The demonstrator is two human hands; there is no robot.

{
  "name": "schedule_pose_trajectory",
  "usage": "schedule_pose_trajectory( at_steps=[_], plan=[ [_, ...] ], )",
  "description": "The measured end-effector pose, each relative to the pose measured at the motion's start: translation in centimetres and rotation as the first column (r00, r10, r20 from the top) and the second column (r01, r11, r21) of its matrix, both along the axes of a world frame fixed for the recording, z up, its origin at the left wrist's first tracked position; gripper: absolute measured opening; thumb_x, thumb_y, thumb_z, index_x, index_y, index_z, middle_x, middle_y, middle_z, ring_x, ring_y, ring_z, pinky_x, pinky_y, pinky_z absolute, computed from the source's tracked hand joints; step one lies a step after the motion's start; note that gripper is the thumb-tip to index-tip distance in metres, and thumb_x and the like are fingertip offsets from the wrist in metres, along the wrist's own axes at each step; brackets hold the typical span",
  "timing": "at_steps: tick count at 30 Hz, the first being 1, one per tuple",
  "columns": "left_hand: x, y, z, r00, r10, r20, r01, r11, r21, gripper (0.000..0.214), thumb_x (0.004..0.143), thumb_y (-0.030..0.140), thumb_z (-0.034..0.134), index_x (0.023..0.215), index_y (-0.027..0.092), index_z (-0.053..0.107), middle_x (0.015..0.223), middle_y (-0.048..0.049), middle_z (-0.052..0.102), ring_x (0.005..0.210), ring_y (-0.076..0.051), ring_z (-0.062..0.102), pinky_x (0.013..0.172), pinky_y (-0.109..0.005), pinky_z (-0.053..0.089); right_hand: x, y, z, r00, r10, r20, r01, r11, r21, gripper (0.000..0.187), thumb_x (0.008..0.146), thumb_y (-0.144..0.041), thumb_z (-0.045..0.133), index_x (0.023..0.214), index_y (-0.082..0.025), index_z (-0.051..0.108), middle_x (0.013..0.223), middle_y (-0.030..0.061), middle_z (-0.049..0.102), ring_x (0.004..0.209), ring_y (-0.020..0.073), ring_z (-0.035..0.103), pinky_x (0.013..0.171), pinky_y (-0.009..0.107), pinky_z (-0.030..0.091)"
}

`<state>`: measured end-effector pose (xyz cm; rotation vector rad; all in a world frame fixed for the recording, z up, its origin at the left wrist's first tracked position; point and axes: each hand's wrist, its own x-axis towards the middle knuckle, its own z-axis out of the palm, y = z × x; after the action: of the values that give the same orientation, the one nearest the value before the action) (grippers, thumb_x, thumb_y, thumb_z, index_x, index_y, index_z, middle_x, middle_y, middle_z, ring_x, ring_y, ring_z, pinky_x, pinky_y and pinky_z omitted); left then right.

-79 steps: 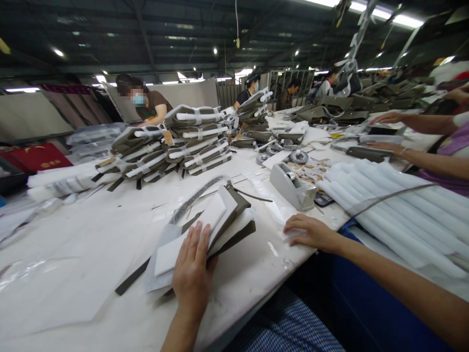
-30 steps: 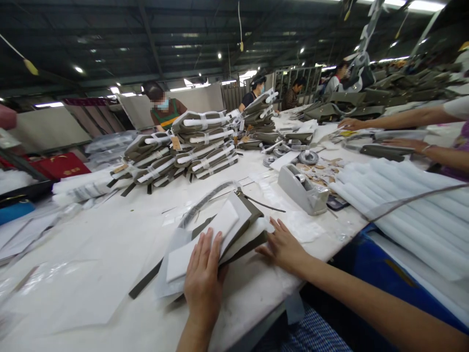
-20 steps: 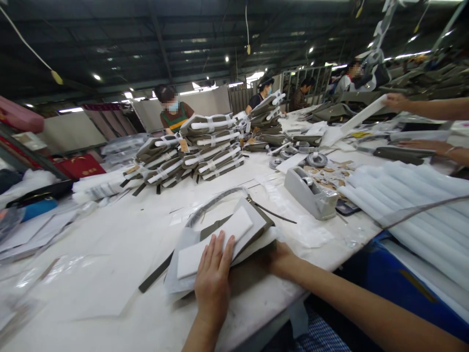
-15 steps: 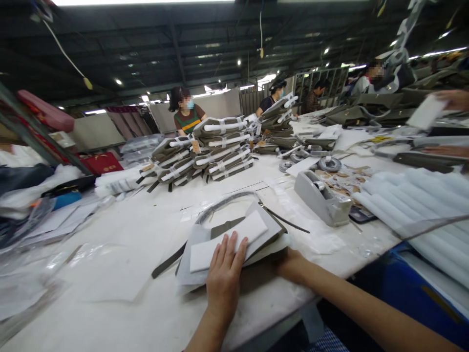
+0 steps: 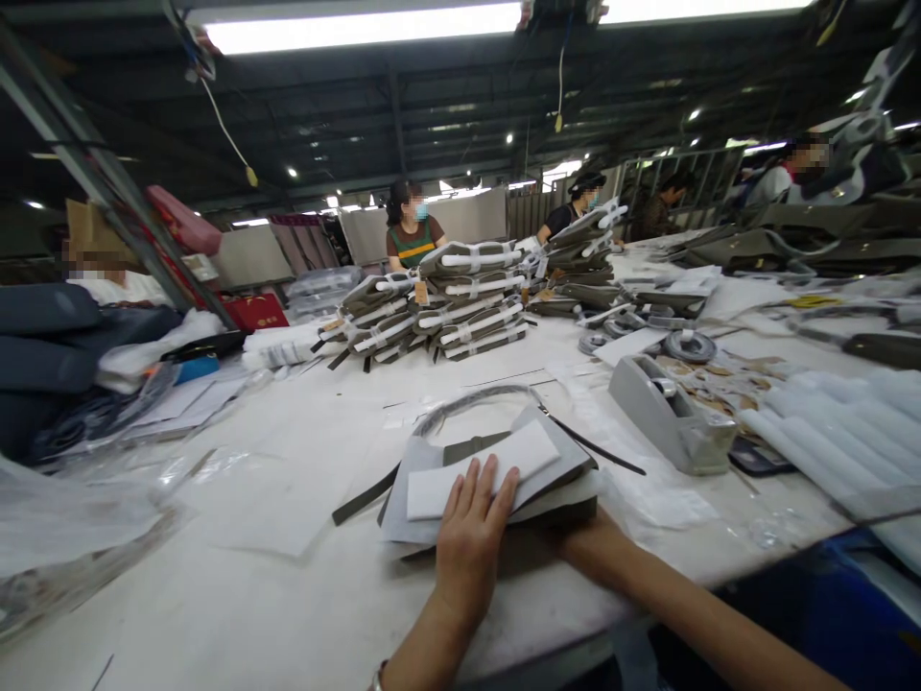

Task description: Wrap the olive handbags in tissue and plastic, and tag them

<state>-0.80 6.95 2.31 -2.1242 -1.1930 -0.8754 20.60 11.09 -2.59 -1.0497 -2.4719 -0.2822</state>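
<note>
In the head view a grey-green handbag (image 5: 576,512) lies on the white worktable, its wrapped handle (image 5: 460,404) arched behind it and a dark strap at either side. Thin pale sheets cover its upper face, and a white foam pad (image 5: 430,491) rests over them. My left hand (image 5: 471,533) lies flat across the pad, fingers stretched out. Beneath the bag's right side reaches my right hand (image 5: 594,547); its fingers are hidden by the bag.
A grey tape dispenser (image 5: 666,417) stands to the right, near a phone (image 5: 761,455) and white foam rolls (image 5: 849,432). Stacked handbags (image 5: 467,297) rise behind. Plastic film (image 5: 64,518) lies at left. Several people sit beyond the table.
The view has swung left and up, so the scene sits further right. A co-worker's hands with a white piece at right have left the picture. My hands keep their places on the bag.
</note>
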Motion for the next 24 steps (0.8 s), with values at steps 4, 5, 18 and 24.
schedule_pose_trajectory(
  at_steps=[4,5,18,24],
  plan=[
    [-0.1,0.1,-0.2,1.000,0.003,0.004,-0.003,1.000,0.010,0.066,0.088,-0.001,0.046,0.147,0.027,0.041,0.153,-0.0045,0.040,0.140,-0.027,0.039,0.107,-0.045,0.049,1.5,-2.8,1.3,0.992,-0.120,-0.049,0.115,0.989,-0.092,0.031,0.095,-0.025,0.044,0.100,-0.019,0.075,0.094,0.0122,0.075,0.094,0.0322,0.068,0.088,0.051,0.056],
    [-0.1,0.1,-0.2,1.000,0.000,0.002,0.000,1.000,0.014,0.066,0.088,-0.002,0.045,0.147,0.027,0.041,0.153,-0.0043,0.040,0.140,-0.027,0.039,0.107,-0.045,0.049,2.0,-4.0,1.8,0.986,-0.134,-0.096,0.124,0.987,-0.105,0.031,0.096,-0.030,0.045,0.094,-0.020,0.074,0.092,0.0118,0.074,0.093,0.0312,0.069,0.086,0.049,0.057],
    [1.6,-0.3,-1.3,0.990,-0.025,-0.139,0.036,0.996,0.076,0.047,0.099,0.019,0.044,0.145,0.029,0.045,0.150,-0.0013,0.045,0.134,-0.030,0.048,0.101,-0.046,0.053,4.2,-4.0,8.6,0.995,0.059,0.079,-0.071,0.986,0.153,0.087,0.078,-0.018,0.076,0.153,-0.020,0.031,0.154,0.0131,0.039,0.144,0.0302,0.032,0.119,0.053,0.031],
    [2.3,0.0,-0.7,0.992,0.025,-0.126,-0.029,0.999,-0.028,0.057,0.094,0.012,0.051,0.147,0.030,0.041,0.153,-0.0003,0.041,0.136,-0.030,0.045,0.104,-0.047,0.051,6.1,-0.7,8.7,0.982,0.137,0.131,-0.147,0.987,0.067,0.081,0.077,-0.011,0.073,0.149,-0.022,0.038,0.150,0.0106,0.046,0.143,0.0267,0.037,0.121,0.050,0.026]
  ],
)
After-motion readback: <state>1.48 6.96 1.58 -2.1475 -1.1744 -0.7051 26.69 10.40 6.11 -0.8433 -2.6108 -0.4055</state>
